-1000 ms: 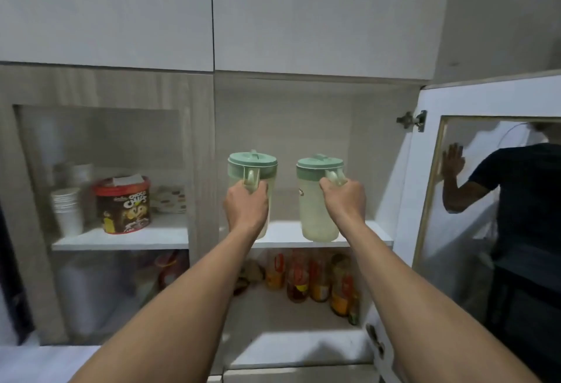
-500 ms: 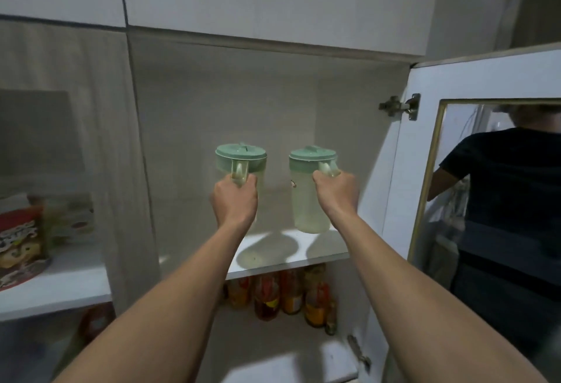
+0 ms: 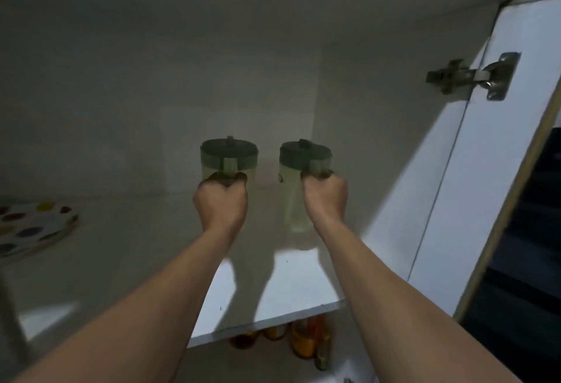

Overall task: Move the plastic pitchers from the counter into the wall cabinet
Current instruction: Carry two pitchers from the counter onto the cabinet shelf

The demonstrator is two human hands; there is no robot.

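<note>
Pitchers point(image 3: 228, 158) in both fists' grip.

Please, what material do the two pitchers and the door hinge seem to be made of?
Left pitcher and right pitcher: probably plastic, pale translucent green bodies that let light through, with opaque darker green lids; the finish looks matte.
Door hinge: apparently metal, grey-silver with bright glints on its edges.
</note>
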